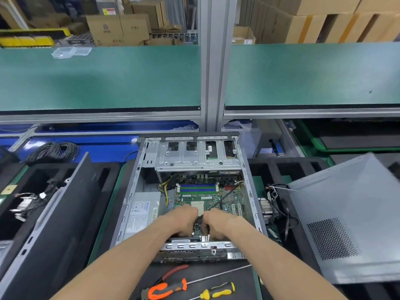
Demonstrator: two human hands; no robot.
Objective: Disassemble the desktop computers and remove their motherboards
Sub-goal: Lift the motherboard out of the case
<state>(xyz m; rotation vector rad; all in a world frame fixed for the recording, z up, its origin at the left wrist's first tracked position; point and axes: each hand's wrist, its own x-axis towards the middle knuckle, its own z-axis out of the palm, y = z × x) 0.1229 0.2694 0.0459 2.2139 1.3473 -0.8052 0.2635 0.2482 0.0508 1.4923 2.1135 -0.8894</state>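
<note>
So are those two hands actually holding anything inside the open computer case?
Cannot tell: the left hand and right hand curl over the green motherboard near a thin black cable, hiding any grip.

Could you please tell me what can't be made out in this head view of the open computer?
- What the left hand and right hand grip: their own fingers hide it.
- The near edge of the motherboard: covered by both hands.
- The power supply label text: too small.
- The pliers: jaws cut off by the bottom edge.
</note>
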